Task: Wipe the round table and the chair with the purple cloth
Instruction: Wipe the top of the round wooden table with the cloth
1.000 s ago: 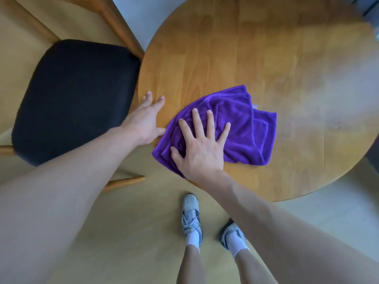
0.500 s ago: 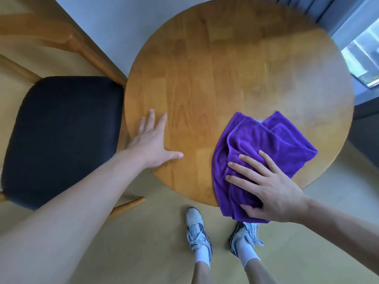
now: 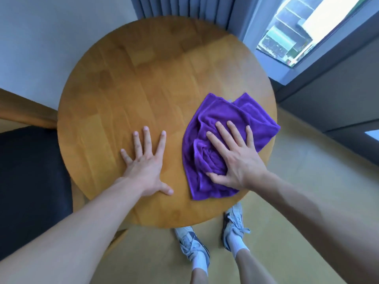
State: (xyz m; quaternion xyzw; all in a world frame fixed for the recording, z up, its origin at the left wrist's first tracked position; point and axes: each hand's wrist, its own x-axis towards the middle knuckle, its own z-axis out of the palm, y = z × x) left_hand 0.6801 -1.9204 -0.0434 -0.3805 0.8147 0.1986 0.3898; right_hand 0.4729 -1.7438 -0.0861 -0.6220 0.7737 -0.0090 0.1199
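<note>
The round wooden table (image 3: 143, 78) fills the middle of the head view. A crumpled purple cloth (image 3: 252, 119) lies on its right side, one corner hanging over the right rim. My right hand (image 3: 235, 158) presses flat on the cloth with the fingers spread and straight. My left hand (image 3: 145, 160) rests flat on the bare wood to the left of the cloth, fingers spread. The chair (image 3: 30, 177), with a black padded seat and a wooden frame, stands against the table's left edge.
A white wall is behind the table on the left, grey curtains (image 3: 184, 7) behind its far edge, and a window (image 3: 307, 27) at the upper right. My feet in white sneakers (image 3: 192, 242) stand on the yellow floor by the near rim.
My right hand has swept the cloth from the table's near-left edge across to its right side. My left hand has shifted from the left rim onto the table top. The view has tilted up.
</note>
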